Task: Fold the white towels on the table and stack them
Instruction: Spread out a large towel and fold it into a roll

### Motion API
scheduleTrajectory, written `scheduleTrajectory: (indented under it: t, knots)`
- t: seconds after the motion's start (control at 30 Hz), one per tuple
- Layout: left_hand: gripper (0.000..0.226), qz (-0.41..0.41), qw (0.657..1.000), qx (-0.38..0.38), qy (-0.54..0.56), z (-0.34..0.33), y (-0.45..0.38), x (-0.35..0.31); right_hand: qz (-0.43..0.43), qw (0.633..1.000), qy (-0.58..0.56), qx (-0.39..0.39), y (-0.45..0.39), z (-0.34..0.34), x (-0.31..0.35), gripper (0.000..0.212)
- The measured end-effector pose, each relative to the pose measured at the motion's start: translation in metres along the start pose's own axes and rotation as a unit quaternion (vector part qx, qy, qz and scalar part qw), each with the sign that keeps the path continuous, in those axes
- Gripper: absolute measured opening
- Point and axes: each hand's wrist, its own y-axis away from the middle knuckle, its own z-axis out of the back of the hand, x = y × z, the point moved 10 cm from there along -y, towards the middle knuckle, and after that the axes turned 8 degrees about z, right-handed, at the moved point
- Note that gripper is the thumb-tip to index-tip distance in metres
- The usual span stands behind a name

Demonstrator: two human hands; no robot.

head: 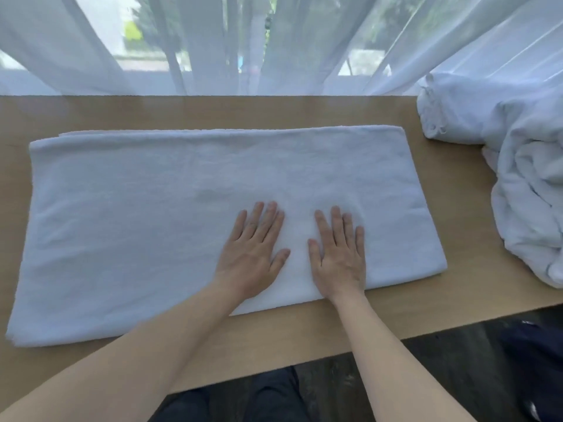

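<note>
Towels in the crumpled heap (518,166) at three o'clock run off my frame edge, so I can't count them. On the wooden table (304,112), the folded white towel (152,226) lies flat, a long smooth rectangle, layered edges showing at twelve o'clock. My left hand (251,254) and right hand (339,257) press it, fingers straight, side by side.

The single head-worn camera is looking forward and steeply down, sitting close above the tabletop (304,336) and facing the curtained window (243,41) behind it.
</note>
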Motion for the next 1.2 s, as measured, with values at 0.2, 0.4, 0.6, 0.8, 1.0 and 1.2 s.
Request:
scheduleTrajectory:
  t: [0.2, 0.4, 0.6, 0.8, 1.0, 1.2]
  knots:
    - [0.075, -0.021, 1.0, -0.002, 0.011, -0.01, -0.086, -0.102, -0.063, 0.997, -0.022, -0.039, -0.007, 0.028, -0.113, 0.063]
    - [0.075, -0.071, 0.997, 0.012, -0.01, -0.015, -0.161, -0.193, -0.143, 0.981, -0.093, -0.088, -0.003, 0.049, -0.191, 0.058]
    - [0.069, -0.102, 0.994, 0.008, -0.034, -0.019, -0.224, -0.247, -0.172, 0.956, -0.141, -0.193, 0.002, 0.068, -0.201, 0.049]
    - [0.065, -0.063, 0.997, 0.007, -0.032, -0.007, -0.28, -0.249, -0.225, 0.914, -0.284, -0.185, 0.0, 0.069, -0.224, 0.03]
    - [0.069, -0.044, 0.999, 0.005, -0.011, 0.002, -0.297, -0.246, -0.252, 0.848, -0.464, -0.055, -0.012, 0.046, -0.228, 0.045]
    - [0.062, 0.045, 0.902, 0.017, 0.428, 0.042, -0.287, -0.203, -0.065, 0.787, -0.612, -0.044, -0.034, 0.082, -0.142, 0.05]
